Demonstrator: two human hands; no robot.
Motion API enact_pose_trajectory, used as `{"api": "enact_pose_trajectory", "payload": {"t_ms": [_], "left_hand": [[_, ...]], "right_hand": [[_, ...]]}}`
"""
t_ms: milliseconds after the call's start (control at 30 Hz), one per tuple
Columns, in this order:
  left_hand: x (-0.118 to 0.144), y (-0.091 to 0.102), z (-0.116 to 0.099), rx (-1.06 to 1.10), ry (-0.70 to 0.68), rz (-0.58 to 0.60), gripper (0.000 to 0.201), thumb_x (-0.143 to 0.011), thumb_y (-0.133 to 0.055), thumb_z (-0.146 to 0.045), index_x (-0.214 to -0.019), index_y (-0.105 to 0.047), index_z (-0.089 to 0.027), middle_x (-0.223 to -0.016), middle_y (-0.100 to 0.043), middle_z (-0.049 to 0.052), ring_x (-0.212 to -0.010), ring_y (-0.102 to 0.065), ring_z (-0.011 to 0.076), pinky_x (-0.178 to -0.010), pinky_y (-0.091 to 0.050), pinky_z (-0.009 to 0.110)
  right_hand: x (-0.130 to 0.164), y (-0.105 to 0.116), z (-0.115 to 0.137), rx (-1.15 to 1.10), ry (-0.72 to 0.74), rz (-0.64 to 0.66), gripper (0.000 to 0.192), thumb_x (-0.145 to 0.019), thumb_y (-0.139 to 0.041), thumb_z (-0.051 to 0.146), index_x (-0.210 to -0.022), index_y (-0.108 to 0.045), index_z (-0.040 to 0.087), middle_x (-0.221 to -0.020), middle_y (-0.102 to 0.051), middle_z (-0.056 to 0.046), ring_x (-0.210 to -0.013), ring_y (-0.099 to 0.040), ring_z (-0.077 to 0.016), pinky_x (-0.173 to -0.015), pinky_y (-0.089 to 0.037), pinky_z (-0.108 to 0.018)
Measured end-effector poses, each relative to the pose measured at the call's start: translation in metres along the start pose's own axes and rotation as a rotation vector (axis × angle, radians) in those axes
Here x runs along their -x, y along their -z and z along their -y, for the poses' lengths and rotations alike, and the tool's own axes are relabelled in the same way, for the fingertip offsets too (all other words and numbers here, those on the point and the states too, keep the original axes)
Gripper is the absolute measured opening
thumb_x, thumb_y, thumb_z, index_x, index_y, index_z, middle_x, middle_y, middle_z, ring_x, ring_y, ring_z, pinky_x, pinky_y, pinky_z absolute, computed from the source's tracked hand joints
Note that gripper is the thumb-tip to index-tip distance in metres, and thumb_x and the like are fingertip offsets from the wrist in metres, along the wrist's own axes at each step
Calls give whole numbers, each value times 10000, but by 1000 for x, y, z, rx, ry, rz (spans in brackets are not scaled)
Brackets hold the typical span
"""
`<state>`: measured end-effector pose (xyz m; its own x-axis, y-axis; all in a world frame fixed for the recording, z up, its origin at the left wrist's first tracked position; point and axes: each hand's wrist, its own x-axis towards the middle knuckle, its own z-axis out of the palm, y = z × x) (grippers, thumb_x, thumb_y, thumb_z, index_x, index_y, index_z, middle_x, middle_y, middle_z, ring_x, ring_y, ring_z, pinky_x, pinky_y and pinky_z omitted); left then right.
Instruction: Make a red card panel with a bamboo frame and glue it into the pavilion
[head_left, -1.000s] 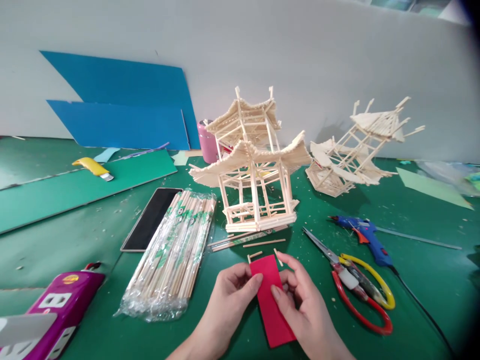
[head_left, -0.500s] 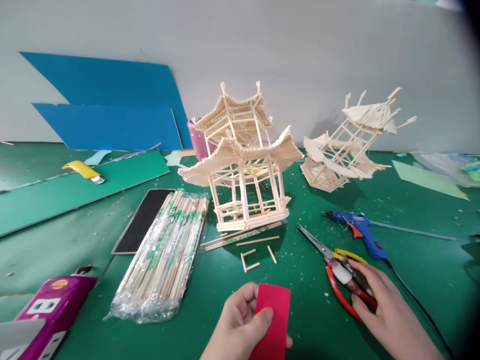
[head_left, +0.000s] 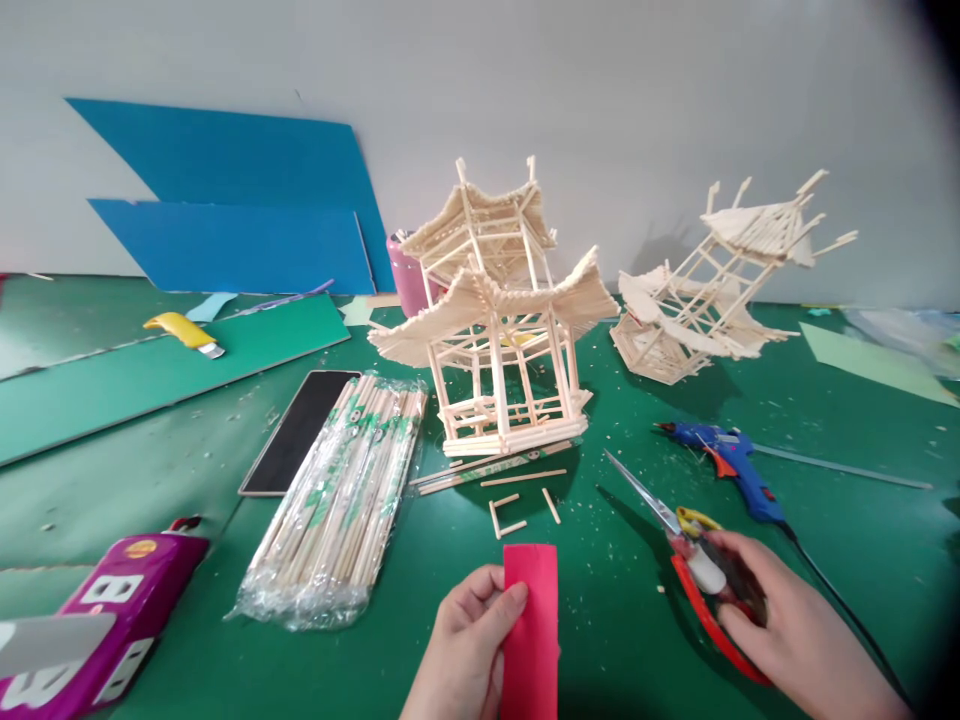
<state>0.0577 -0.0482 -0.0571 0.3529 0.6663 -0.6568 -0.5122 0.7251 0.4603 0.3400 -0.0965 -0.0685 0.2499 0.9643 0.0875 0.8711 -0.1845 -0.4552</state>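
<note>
My left hand (head_left: 469, 640) pinches a strip of red paper (head_left: 531, 640) between thumb and fingers, near the table's front edge. To the right, my right hand (head_left: 772, 600) is closed around the handles of a pair of scissors (head_left: 660, 512). Their long pointed blades face away to the upper left, and a shadow beneath shows them raised off the table. Red and yellow show on the handles; the fingers partly hide them. Ahead of my left hand lie several short stick pieces (head_left: 510, 515). Behind these stands a pavilion model (head_left: 499, 370) built of wooden sticks.
A blue glue gun (head_left: 724, 455) with a cord lies beyond my right hand. A second stick model (head_left: 697, 300) leans at back right. On the left are bagged chopsticks (head_left: 337, 500), a dark tablet-like slab (head_left: 300, 430), a yellow cutter (head_left: 184, 332) and a purple power strip (head_left: 127, 600).
My right hand has lifted the scissors off the table. My left hand has turned the red paper more upright and shifted it slightly left. The whole view has moved a little.
</note>
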Motion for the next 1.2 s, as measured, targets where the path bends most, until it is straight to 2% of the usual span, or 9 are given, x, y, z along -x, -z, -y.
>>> {"api": "enact_pose_trajectory", "payload": {"t_ms": [167, 300, 400, 467, 633, 767, 900, 1067, 1200], "left_hand": [[-3, -9, -3, 15, -13, -9, 217, -590, -754, -273, -658, -609, -126, -504, -616, 7, -424, -563, 119, -473, -448, 222], [-3, -10, 1, 36, -42, -4, 269, -589, -759, -234, -780, -600, -129, -526, -620, -1, -427, -555, 115, -456, -418, 214], [-3, -7, 5, -19, -86, 7, 285, -628, -740, -265, -818, -573, -134, -508, -606, -10, -430, -548, 102, -444, -384, 188], [-3, -5, 8, -55, -117, 11, 305, -630, -737, -308, -807, -559, -135, -513, -613, -4, -430, -541, 96, -440, -371, 179], [-1, -6, 6, -59, -169, 30, 311, -601, -751, -332, -744, -550, -143, -532, -619, -4, -435, -525, 93, -457, -388, 193], [1, -2, 5, -67, -113, 20, 308, -562, -774, -333, -650, -555, -136, -553, -626, 14, -456, -519, 87, -463, -391, 186], [-1, 4, 6, -53, -27, -2, 325, -547, -781, -344, -558, -538, -127, -502, -597, 8, -408, -481, 66, -418, -370, 173], [-4, -1, 1, -29, 43, -22, 313, -585, -755, -354, -582, -556, -112, -497, -596, 23, -424, -536, 102, -464, -450, 230], [-5, -10, -4, -68, 27, -7, 299, -659, -695, -372, -643, -560, -106, -547, -638, 62, -447, -565, 118, -495, -464, 252]], "right_hand": [[2, -2, 42, -304, 11, 231, 360, -704, -526, 201, -1063, -501, 210, -989, -665, -66, -855, -658, -202, -698, -536, -223], [0, -11, 84, -428, -59, 297, 251, -650, -638, 255, -871, -525, 216, -698, -666, -1, -565, -646, -160, -510, -531, -193], [-1, -22, 106, -555, -68, 337, 225, -656, -632, 224, -845, -510, 223, -672, -649, 15, -565, -632, -146, -515, -517, -187], [0, -31, 117, -664, -92, 316, 234, -670, -624, 224, -868, -498, 226, -681, -641, 15, -586, -626, -143, -535, -512, -194], [3, -54, 140, -835, -125, 108, 253, -670, -611, 228, -900, -506, 223, -665, -631, 9, -555, -603, -146, -524, -498, -215], [1, -60, 143, -879, -135, 91, 299, -646, -629, 188, -913, -498, 221, -681, -652, 0, -576, -625, -157, -544, -517, -227], [-5, -58, 133, -795, -117, 109, 331, -649, -647, 186, -932, -478, 215, -735, -668, -27, -634, -651, -175, -594, -543, -257], [-4, -56, 115, -691, -178, 103, 348, -648, -653, 233, -958, -498, 205, -825, -696, -68, -698, -674, -200, -627, -556, -271], [1, -58, 99, -662, -218, 51, 375, -636, -667, 259, -971, -508, 203, -844, -707, -73, -695, -684, -207, -607, -561, -255]]}}
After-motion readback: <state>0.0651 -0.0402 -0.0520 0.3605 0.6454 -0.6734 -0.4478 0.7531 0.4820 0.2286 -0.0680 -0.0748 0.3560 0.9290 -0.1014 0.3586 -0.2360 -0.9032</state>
